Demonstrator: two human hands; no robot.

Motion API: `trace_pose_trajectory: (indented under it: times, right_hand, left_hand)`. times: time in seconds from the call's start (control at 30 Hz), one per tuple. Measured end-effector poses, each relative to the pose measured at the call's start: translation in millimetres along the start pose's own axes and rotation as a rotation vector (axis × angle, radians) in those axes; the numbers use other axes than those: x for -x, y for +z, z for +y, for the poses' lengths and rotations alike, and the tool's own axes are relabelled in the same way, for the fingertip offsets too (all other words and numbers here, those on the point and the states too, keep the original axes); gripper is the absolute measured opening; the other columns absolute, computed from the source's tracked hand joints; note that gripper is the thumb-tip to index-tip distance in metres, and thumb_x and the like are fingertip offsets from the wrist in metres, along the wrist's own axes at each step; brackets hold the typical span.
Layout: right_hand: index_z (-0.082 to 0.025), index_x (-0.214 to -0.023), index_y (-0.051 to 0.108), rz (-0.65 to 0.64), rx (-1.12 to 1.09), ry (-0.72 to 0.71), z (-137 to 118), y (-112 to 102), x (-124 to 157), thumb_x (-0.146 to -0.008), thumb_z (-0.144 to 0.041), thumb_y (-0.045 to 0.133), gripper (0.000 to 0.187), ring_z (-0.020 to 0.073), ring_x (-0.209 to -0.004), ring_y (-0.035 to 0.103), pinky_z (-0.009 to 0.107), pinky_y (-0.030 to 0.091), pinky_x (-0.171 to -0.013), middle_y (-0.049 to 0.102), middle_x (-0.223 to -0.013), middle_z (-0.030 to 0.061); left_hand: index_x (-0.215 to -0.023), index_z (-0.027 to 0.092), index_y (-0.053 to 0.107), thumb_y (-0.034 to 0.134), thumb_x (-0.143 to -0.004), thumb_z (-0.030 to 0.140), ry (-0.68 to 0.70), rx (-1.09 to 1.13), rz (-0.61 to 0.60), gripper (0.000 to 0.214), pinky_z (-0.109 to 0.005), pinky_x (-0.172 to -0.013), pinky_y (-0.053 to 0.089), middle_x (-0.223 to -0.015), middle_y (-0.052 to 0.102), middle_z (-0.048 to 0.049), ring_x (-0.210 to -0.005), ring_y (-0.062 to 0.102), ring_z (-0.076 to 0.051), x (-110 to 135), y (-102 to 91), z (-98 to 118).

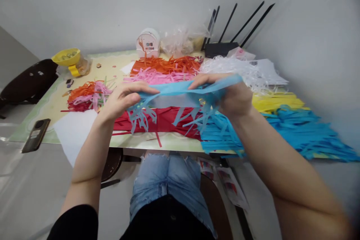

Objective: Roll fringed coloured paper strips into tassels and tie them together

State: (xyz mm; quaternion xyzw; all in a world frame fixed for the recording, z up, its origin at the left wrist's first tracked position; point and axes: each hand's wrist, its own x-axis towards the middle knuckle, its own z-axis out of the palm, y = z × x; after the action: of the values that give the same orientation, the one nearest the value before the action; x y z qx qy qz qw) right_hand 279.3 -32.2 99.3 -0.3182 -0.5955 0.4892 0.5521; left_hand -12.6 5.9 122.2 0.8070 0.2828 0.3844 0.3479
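Observation:
A light-blue fringed paper strip (174,89) is stretched between my two hands above the table, its cut ends dangling below. My left hand (126,95) pinches its left end between thumb and fingers. At the other end, my right hand (233,93) grips the strip, with some of the blue paper covering its fingers. Beneath them lies a bundle of dark red paper fringe (165,122), and blue fringe (222,131) spreads under my right forearm. Pink fringe (157,77) and orange fringe (165,64) lie just behind the held strip.
White fringe (233,67), yellow fringe (278,102) and more blue fringe (303,131) cover the right side. A black router (221,49) with tall antennas stands at the back. Left are a mixed fringe pile (87,95), a phone (36,135), white paper (74,133) and a yellow bowl (66,57).

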Motion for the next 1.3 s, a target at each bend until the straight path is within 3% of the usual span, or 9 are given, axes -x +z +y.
trace_pose_trajectory:
  times: [0.13,0.2,0.37,0.47,0.63,0.77,0.9,1.17,1.3]
  right_hand:
    - [-0.025,-0.098,0.087,-0.318,0.279,-0.024,-14,-21,-5,-0.072,-0.082,0.075,0.064,0.0268,-0.098,0.071,0.037,0.056,-0.083,0.079,-0.106,0.0085]
    - [-0.027,-0.106,0.086,-0.423,0.384,-0.02,-18,-28,-6,-0.071,-0.089,0.071,0.073,0.0292,-0.103,0.07,0.04,0.056,-0.087,0.078,-0.111,0.0084]
    - [-0.021,-0.076,0.078,-0.087,0.485,-0.014,-8,-17,-5,-0.08,-0.064,0.082,0.043,0.0187,-0.074,0.063,0.033,0.052,-0.07,0.072,-0.079,0.0048]
    - [-0.021,-0.09,0.077,0.019,0.517,-0.075,-2,-7,-3,-0.077,-0.048,0.087,0.031,0.0184,-0.08,0.064,0.031,0.054,-0.072,0.072,-0.09,0.0037]
    - [-0.027,-0.14,0.065,-0.04,0.49,-0.029,-7,-6,-9,-0.075,-0.051,0.086,0.072,0.0254,-0.11,0.067,0.035,0.058,-0.082,0.072,-0.12,0.0072]
    - [-0.022,-0.111,0.077,-0.137,0.569,0.068,-15,-6,-20,-0.07,-0.061,0.086,0.058,0.0219,-0.089,0.067,0.035,0.054,-0.077,0.075,-0.102,0.0054]
    - [-0.02,-0.069,0.07,-0.225,0.716,0.197,-17,-2,-19,-0.074,-0.063,0.08,0.045,0.0128,-0.058,0.047,0.03,0.035,-0.056,0.056,-0.061,-0.0016]
    - [-0.024,-0.09,0.073,0.104,0.242,0.207,1,13,5,-0.073,-0.044,0.087,0.03,0.0171,-0.06,0.062,0.033,0.053,-0.056,0.069,-0.075,0.0001]
    - [-0.027,-0.095,0.074,0.166,0.097,0.188,11,19,10,-0.073,-0.043,0.086,0.03,0.0173,-0.057,0.064,0.034,0.058,-0.056,0.068,-0.071,-0.0015]
  left_hand:
    - [-0.079,0.018,0.08,0.079,-0.086,0.05,-0.049,-0.112,0.074,0.032,-0.029,-0.072,0.053,-0.079,0.076,-0.0062,-0.073,0.067,-0.016,-1,8.6,5]
    - [-0.081,0.018,0.078,0.084,-0.081,0.039,-0.072,-0.157,0.092,0.022,-0.027,-0.071,0.051,-0.081,0.075,-0.0044,-0.073,0.065,-0.015,-1,11.8,6]
    - [-0.111,0.021,0.075,0.085,-0.075,0.033,-0.116,-0.206,0.112,0.04,-0.025,-0.068,0.047,-0.09,0.072,-0.0018,-0.076,0.061,-0.015,-3,11.7,5]
    - [-0.086,0.017,0.072,0.079,-0.079,0.035,-0.198,-0.244,0.07,0.021,-0.025,-0.065,0.043,-0.079,0.066,-0.0004,-0.072,0.057,-0.014,-4,10.9,8]
    - [-0.074,0.016,0.066,0.075,-0.081,0.035,-0.213,-0.222,0.028,0.022,-0.025,-0.063,0.04,-0.07,0.062,0.0005,-0.068,0.055,-0.013,-7,11.4,10]
    - [-0.073,0.016,0.067,0.074,-0.081,0.035,-0.207,-0.235,-0.006,0.022,-0.025,-0.062,0.04,-0.07,0.063,-0.0008,-0.068,0.056,-0.013,-10,11.2,13]
    - [-0.075,0.016,0.068,0.074,-0.081,0.034,-0.202,-0.253,0.001,0.02,-0.024,-0.061,0.042,-0.07,0.063,-0.001,-0.069,0.057,-0.013,-9,8.5,16]
    - [-0.093,0.018,0.077,0.077,-0.081,0.035,-0.285,0.147,0.085,0.021,-0.021,-0.054,0.051,-0.074,0.07,0.0004,-0.056,0.062,-0.01,5,9.1,-3]
    - [-0.096,0.018,0.083,0.078,-0.077,0.033,-0.329,0.308,0.15,0.024,-0.022,-0.057,0.059,-0.082,0.076,-0.0035,-0.061,0.07,-0.012,10,16.4,-8]
